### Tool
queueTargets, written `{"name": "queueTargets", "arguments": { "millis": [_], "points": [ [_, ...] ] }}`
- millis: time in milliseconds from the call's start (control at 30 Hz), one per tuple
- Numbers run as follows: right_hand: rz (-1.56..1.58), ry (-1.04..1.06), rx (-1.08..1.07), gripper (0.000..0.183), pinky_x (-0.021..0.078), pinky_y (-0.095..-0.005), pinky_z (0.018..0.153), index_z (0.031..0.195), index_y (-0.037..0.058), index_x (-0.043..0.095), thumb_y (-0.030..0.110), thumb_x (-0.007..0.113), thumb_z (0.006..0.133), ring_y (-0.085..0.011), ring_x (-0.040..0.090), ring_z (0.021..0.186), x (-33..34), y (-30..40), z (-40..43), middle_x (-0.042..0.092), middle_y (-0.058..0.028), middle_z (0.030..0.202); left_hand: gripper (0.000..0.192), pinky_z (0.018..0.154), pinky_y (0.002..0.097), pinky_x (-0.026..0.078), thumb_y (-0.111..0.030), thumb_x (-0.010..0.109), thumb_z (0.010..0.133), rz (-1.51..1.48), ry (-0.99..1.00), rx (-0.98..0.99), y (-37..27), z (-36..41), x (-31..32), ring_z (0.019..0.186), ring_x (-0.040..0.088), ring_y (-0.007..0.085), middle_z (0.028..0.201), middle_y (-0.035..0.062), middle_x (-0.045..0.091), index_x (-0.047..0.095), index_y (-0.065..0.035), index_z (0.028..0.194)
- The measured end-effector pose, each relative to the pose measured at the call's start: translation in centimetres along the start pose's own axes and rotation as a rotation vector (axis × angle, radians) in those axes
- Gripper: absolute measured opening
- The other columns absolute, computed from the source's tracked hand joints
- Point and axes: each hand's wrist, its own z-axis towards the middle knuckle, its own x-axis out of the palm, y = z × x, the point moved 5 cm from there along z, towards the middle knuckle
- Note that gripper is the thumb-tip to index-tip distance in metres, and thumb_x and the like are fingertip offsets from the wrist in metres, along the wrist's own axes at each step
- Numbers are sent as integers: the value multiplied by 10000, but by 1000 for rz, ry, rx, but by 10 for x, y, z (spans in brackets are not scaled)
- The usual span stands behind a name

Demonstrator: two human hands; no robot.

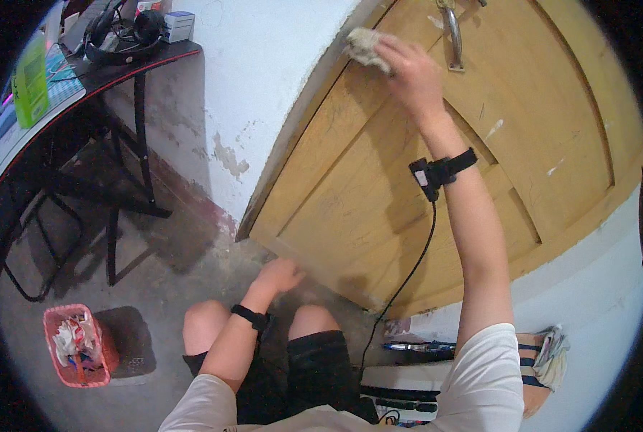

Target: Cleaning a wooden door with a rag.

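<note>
My right hand [416, 73] is raised against the yellow-brown wooden door [343, 178] and grips a crumpled pale cloth [366, 47]. The cloth lies near the door's edge by the frame, left of the metal pull handle [452, 35]. Above my knees, close to the door's lower edge, hangs my left hand [281, 274]. Its fingers are bent and slightly blurred, and nothing shows in them, though the palm side is hidden. Each forearm wears a black strap; the right one carries a small device [428, 175] with a black cable [416, 267].
A black desk [165, 56] at upper left bears headphones [124, 35], a small box [179, 27] and a green package [30, 83]. Below it, a pink basket [108, 345] holding crumpled litter stands on the concrete floor [159, 318]. White objects [402, 378] sit beneath my right arm.
</note>
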Motion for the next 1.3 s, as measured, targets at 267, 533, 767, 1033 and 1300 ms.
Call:
{"name": "queueTargets", "arguments": {
  "millis": [267, 533, 767, 1033, 1300],
  "points": [
    [-55, -30, 54, 398, 581, -401, 797, 1080, 191, 707, 50, 736, 709, -278, 661, 1002, 9, 4, -13, 689, 35, 1197, 380, 874, 532, 540, -381, 610, 916, 2, -24, 28, 2, 4, 5, 994, 676, 433, 1024, 207, 730, 750, -36, 997],
    [109, 159, 12, 290, 553, -409, 861, 1037, 160, 701, 74, 700, 760, -267, 629, 1072, 42, 74, -68, 681, 24, 1195, 367, 906, 531, 533, -374, 645, 920, 44, -3, 48, -12, -1, -7, 1016, 675, 430, 1050, 227, 724, 750, -49, 1056],
    [103, 77, 59, 398, 573, -391, 810, 1070, 157, 707, 45, 758, 692, -255, 653, 1024, 14, 48, -35, 682, 18, 1203, 349, 862, 534, 554, -348, 648, 904, -14, -58, 38, -18, -6, -13, 937, 697, 432, 961, 226, 730, 747, -31, 1009],
    [91, 74, 44, 402, 572, -395, 808, 1053, 158, 708, 50, 774, 672, -266, 648, 1012, 28, 58, -58, 684, 23, 1200, 341, 867, 526, 545, -373, 577, 930, -32, -29, 13, -26, -8, -17, 999, 686, 427, 1047, 215, 728, 766, -95, 990],
    [168, 242, -11, 278, 558, -410, 817, 1026, 146, 697, 65, 707, 760, -257, 638, 1035, 41, 89, -75, 679, 3, 1160, 345, 864, 515, 549, -373, 578, 931, -11, -20, 17, -44, -15, -27, 1001, 689, 421, 1052, 214, 728, 771, -93, 989]
  ]
}}
